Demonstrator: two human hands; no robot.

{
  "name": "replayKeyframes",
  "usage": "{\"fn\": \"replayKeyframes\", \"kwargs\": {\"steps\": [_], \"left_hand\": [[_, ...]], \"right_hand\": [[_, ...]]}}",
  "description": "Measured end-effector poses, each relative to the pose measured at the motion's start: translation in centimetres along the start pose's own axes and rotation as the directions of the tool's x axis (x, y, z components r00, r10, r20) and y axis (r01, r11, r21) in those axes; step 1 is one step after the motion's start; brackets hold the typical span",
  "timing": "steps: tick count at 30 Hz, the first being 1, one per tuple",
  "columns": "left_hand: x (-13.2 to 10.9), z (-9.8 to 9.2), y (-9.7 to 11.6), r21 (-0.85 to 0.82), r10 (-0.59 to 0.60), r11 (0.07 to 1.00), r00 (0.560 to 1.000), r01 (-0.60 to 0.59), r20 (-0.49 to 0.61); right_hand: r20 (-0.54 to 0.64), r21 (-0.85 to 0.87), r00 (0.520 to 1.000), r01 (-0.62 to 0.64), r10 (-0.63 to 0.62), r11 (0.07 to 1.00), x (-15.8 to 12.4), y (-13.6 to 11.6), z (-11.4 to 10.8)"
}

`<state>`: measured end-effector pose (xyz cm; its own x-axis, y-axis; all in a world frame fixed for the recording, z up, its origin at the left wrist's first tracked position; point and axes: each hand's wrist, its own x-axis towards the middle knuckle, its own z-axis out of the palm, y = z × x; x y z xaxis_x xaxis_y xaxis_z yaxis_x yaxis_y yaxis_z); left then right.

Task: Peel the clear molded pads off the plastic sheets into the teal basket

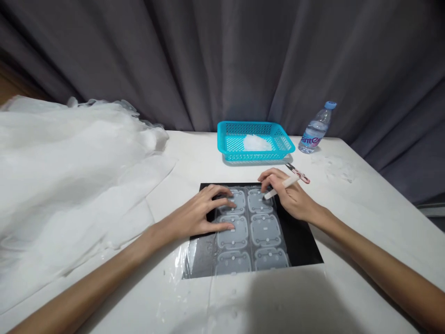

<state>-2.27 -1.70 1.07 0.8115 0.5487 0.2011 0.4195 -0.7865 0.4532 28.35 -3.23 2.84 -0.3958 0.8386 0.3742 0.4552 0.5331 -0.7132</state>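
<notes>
A clear plastic sheet [245,241] with rounded, greyish rectangular panels in two columns lies over a black mat [299,243]. My left hand [205,211] rests on the left column, fingers spread and thumb stretched out, holding nothing. In my right hand [283,195] is a white pen-shaped tool [284,186], slanted with its dark tip down at the top right panel. Whether that tip touches the sheet I cannot tell. Just beyond the right hand are thread snips [301,176] with reddish handles, their blades pointing away to the left.
A blue perforated basket [222,147] with white material [256,143] in it stands at the back. To its right is a water bottle [316,127], near clear scraps [339,169]. Piled white sheer fabric [69,185] covers the table's left side. A grey curtain [215,60] hangs behind.
</notes>
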Motion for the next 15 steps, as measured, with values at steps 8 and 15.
{"fn": "replayKeyframes", "kwargs": {"steps": [8,15], "left_hand": [[-0.3,0.4,-0.1,0.125,0.008,0.992,0.996,0.004,-0.090],[0.0,0.3,0.5,0.197,-0.039,0.979,0.994,0.057,-0.098]], "right_hand": [[0.263,0.189,0.961,0.040,-0.090,0.981,-0.4,-2.0,2.2],[0.291,0.171,0.944,0.108,-0.155,0.979,-0.8,-1.9,3.1]]}}
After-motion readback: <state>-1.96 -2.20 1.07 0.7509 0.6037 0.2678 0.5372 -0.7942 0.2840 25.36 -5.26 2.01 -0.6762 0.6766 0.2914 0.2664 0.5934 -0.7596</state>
